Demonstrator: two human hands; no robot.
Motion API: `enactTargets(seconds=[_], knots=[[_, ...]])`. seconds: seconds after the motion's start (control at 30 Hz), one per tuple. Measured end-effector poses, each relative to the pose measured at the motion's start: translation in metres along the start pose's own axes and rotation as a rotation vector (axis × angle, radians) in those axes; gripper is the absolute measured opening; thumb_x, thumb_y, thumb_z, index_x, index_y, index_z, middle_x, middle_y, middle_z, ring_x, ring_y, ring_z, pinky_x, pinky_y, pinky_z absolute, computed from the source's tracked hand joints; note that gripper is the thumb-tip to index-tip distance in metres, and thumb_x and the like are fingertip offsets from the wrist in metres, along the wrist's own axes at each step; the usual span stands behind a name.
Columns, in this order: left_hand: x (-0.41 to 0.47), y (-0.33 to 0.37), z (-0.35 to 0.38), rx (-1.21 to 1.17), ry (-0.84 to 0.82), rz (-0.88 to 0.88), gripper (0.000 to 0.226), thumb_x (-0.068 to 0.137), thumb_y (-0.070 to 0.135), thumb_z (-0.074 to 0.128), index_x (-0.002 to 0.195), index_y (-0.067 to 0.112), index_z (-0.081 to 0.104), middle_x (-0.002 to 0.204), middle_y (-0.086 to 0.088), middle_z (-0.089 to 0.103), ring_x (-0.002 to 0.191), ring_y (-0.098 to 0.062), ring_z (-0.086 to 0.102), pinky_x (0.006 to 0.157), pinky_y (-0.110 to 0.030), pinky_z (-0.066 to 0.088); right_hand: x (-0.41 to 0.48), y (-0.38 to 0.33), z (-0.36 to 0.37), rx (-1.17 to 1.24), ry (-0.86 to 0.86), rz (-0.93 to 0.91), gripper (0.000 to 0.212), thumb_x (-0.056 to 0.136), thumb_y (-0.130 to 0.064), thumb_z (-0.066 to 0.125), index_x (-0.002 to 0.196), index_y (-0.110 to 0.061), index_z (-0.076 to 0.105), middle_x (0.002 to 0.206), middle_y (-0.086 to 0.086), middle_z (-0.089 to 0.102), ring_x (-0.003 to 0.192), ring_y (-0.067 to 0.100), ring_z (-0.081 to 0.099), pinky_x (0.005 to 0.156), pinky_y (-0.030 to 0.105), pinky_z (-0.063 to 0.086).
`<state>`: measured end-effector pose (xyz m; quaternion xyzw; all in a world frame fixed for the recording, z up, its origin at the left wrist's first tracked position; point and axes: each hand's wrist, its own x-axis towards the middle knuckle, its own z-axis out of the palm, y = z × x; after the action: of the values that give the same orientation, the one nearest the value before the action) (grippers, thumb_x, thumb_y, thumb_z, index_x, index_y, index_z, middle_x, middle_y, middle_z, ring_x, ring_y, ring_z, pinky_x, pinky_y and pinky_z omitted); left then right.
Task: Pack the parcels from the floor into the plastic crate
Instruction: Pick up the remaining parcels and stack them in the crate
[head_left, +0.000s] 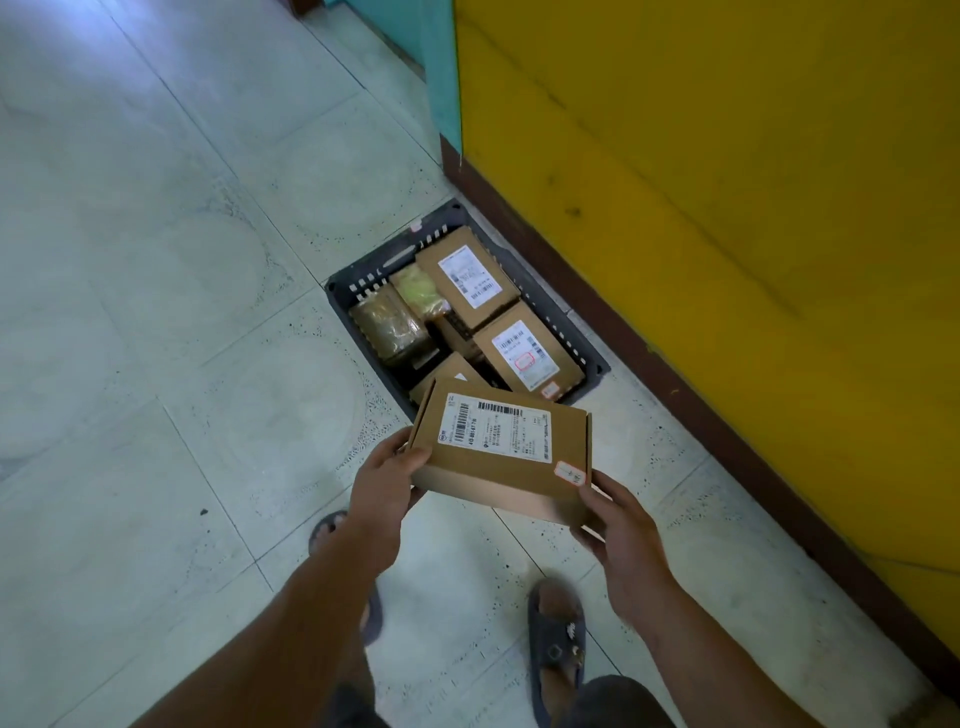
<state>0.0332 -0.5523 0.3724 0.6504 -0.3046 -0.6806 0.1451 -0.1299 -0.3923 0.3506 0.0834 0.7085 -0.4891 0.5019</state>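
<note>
Both my hands hold cardboard parcel (501, 449) in air, label side up, just above near end of dark plastic crate (582, 340). My left hand (382, 486) grips left edge, thumb on top. My right hand (621, 530) grips lower right corner. Crate sits on tiled floor (156, 312) beside yellow wall (727, 208), several parcels inside, two labelled boxes (467, 275) on top. My slippers (556, 634) below.

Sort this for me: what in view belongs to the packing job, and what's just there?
Job:
held parcel, gripped by left hand and right hand
plastic crate
already inside: far labelled box, near labelled box, brown wrapped packet, green wrapped packet

Just there:
slippers
yellow wall
teal panel
tiled floor
</note>
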Motion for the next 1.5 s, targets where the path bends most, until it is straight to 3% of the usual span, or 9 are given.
enactTargets(seconds=[0.2,0.3,0.43,0.53,0.8,0.97,1.17,1.33,1.5], knots=[[0.085,0.066,-0.046,0.278,-0.147,0.049,0.024,0.089,0.011,0.062,0.106,0.028,0.060,0.116,-0.006,0.066,0.103,-0.022,0.061,0.096,-0.039,0.049,0.022,-0.017,0.095,0.026,0.152,0.020,0.039,0.090,-0.038,0.062,0.128,-0.029,0.058,0.132,0.001,0.057,0.116,0.027,0.057,0.092,0.040,0.052],[0.116,0.100,-0.063,0.381,-0.197,0.068,0.032,0.092,0.011,0.059,0.123,0.020,0.060,0.106,-0.001,0.067,0.091,-0.012,0.063,0.077,-0.024,0.050,0.033,-0.020,0.138,0.069,0.190,0.039,0.038,0.090,-0.039,0.061,0.127,-0.029,0.058,0.134,0.001,0.056,0.117,0.027,0.058,0.099,0.044,0.050],[0.154,0.131,-0.069,0.560,-0.211,0.094,0.031,0.093,0.014,0.057,0.123,0.017,0.061,0.110,0.003,0.065,0.082,0.000,0.057,0.062,-0.007,0.038,0.047,-0.026,0.179,0.184,0.212,0.070,0.016,0.093,-0.031,0.060,0.109,-0.033,0.062,0.124,-0.002,0.059,0.111,0.024,0.059,0.075,0.028,0.054],[0.178,0.144,-0.066,0.737,-0.230,0.127,0.022,0.093,0.019,0.056,0.113,0.019,0.065,0.105,0.005,0.067,0.080,0.005,0.055,0.059,-0.011,0.037,0.063,-0.030,0.197,0.231,0.222,0.084,0.008,0.094,-0.028,0.059,0.095,-0.036,0.062,0.113,-0.008,0.061,0.101,0.018,0.060,0.064,0.020,0.054],[0.262,0.167,-0.046,1.149,-0.118,0.266,0.005,0.090,0.026,0.056,0.092,0.026,0.061,0.099,0.005,0.062,0.089,-0.019,0.059,0.070,-0.031,0.048,0.138,-0.026,0.235,0.265,0.309,0.174,0.028,0.087,-0.024,0.069,0.115,-0.026,0.063,0.109,-0.004,0.065,0.103,0.020,0.062,0.079,0.031,0.055],[0.326,0.175,-0.038,1.400,-0.177,0.365,0.021,0.091,0.020,0.046,0.076,0.019,0.061,0.085,-0.003,0.068,0.076,-0.023,0.066,0.066,-0.039,0.058,0.190,-0.017,0.264,0.162,0.384,0.237,0.023,0.082,-0.036,0.070,0.105,-0.036,0.064,0.101,-0.011,0.070,0.097,0.019,0.065,0.089,0.049,0.055],[0.399,0.186,-0.027,1.464,-0.287,0.240,0.024,0.098,0.026,0.043,0.098,0.021,0.066,0.095,0.005,0.064,0.072,-0.010,0.060,0.053,-0.022,0.040,0.248,-0.019,0.306,0.151,0.496,0.280,0.024,0.092,-0.022,0.060,0.114,-0.030,0.059,0.105,-0.003,0.067,0.084,0.012,0.063,0.074,0.038,0.057],[0.449,0.188,-0.023,1.509,-0.327,0.187,0.023,0.093,0.029,0.046,0.100,0.021,0.066,0.100,-0.004,0.069,0.082,-0.020,0.064,0.060,-0.027,0.046,0.289,-0.012,0.333,-0.021,0.521,0.351,0.026,0.096,-0.021,0.053,0.118,-0.031,0.060,0.096,-0.006,0.064,0.065,0.003,0.052,0.047,0.019,0.036],[0.466,0.182,-0.026,1.618,-0.347,0.191,0.038,0.086,0.030,0.044,0.119,0.024,0.061,0.121,-0.005,0.061,0.095,-0.026,0.061,0.082,-0.039,0.052,0.305,-0.003,0.349,-0.128,0.455,0.401,0.031,0.098,-0.020,0.044,0.126,-0.026,0.058,0.090,-0.002,0.061,0.070,0.011,0.052,0.052,0.021,0.036]])
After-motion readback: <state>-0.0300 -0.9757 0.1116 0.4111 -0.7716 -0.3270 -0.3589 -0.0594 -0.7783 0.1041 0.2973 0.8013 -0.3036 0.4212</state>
